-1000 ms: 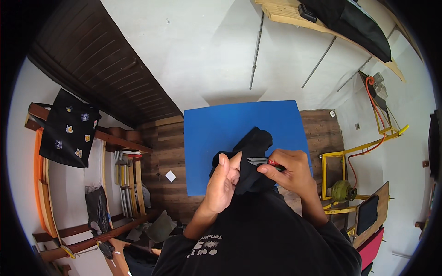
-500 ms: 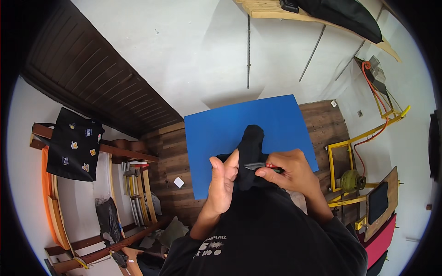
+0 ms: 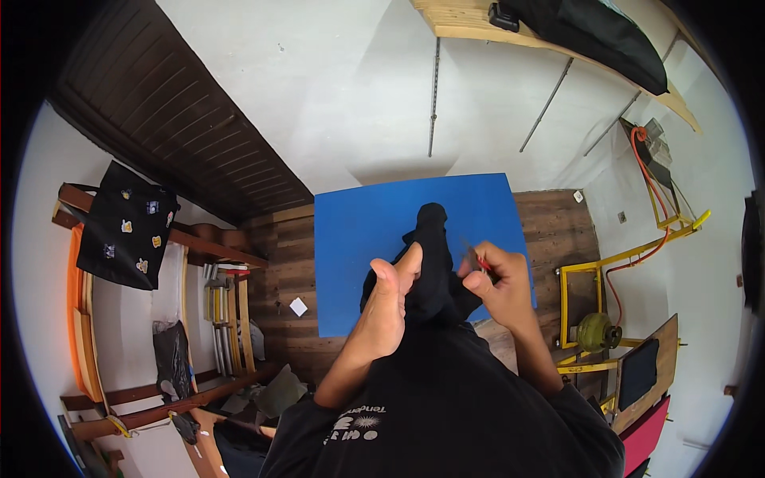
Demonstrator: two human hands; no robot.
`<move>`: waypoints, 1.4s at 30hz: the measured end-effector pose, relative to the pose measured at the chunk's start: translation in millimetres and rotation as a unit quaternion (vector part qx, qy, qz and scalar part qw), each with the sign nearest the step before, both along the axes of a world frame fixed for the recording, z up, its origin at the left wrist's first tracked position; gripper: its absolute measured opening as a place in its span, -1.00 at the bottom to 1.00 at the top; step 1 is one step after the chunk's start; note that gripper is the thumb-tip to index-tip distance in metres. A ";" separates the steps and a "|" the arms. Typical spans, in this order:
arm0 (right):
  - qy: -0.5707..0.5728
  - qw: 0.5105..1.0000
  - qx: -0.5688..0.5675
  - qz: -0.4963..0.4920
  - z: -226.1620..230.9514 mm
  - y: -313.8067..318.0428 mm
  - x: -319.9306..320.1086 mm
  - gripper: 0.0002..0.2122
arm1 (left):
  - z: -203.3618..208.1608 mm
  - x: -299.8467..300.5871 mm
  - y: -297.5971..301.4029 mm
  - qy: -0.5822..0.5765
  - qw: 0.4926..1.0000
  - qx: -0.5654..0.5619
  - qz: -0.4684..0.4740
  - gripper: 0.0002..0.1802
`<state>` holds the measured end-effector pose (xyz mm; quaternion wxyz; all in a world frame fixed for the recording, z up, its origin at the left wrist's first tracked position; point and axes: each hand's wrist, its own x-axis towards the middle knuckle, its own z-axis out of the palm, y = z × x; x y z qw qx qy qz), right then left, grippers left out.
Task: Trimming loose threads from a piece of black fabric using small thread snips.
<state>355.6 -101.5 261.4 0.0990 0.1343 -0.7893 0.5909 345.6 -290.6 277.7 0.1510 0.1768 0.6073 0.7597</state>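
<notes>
A bundle of black cloth [image 3: 431, 259] stands up over the near part of the blue tabletop [image 3: 351, 227], its rounded end pointing away from me. My left hand [image 3: 386, 307] grips the left side of this cloth, thumb raised and fingers partly hidden behind it. To the right of the cloth, my right hand [image 3: 504, 288] is closed around small pointed snips [image 3: 480, 264] with red and dark handles. The snips' tip points up and left, a little apart from the upright part of the cloth. The cloth's lower folds merge with my black shirt.
At the left, a wooden rack [image 3: 215, 259] carries a black bag with small patches [image 3: 127, 227]. A yellow metal frame [image 3: 564, 303] with a green gas cylinder [image 3: 596, 331] stands at the right. A small white square [image 3: 298, 307] lies on the wooden floor.
My right hand has moved right with the snips, whose tip was over the cloth and now sits beside it. The cloth has turned slightly in my left hand, showing more folds.
</notes>
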 end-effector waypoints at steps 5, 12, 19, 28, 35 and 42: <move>-0.119 0.982 -0.149 -0.010 14.4 -3.3 -1.6 -0.80 | -16.4 -7.3 23.2 0.049 0.994 -0.094 0.009 -0.13; -0.133 0.956 -0.260 -0.010 11.2 32.7 0.0 -0.81 | -12.1 -2.2 51.8 0.112 0.974 -0.178 0.087 -0.63; -0.129 0.965 -0.230 -0.008 2.3 50.2 -10.1 -0.81 | -32.7 18.6 64.8 0.051 0.984 -0.157 0.062 -0.84; -0.060 0.993 -0.099 -0.029 -8.0 60.4 -5.9 -0.76 | -27.9 25.2 79.2 -0.153 0.985 0.084 0.007 -0.67; 0.020 0.992 0.120 -0.028 2.0 79.9 5.2 -0.68 | -19.6 18.5 86.5 -0.094 0.992 0.080 0.026 -0.61; 0.072 0.988 0.127 -0.044 -3.5 75.1 -5.1 -0.72 | -28.5 8.1 84.1 -0.123 0.988 0.091 -0.005 -0.57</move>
